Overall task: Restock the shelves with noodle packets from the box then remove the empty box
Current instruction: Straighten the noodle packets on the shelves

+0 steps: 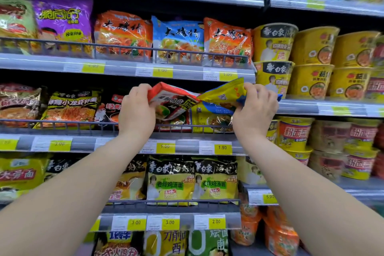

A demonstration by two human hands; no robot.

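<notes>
My left hand (136, 110) grips the upper left corner of a red and white noodle packet (170, 100), tilted over the third shelf's rail. My right hand (254, 108) pinches a yellow and blue noodle packet (223, 94) by its right end; it slants down to the left. The two packets meet between my hands, just above the wire rail (62, 123). Behind them another yellow packet (209, 119) stands on that shelf. The box is out of view.
Shelves of noodle packets fill the left and middle, each fronted by a wire rail and price tags (222, 147). Yellow noodle bowls (311, 48) are stacked on the right shelves. The shelf edge above (124, 68) hangs close over my hands.
</notes>
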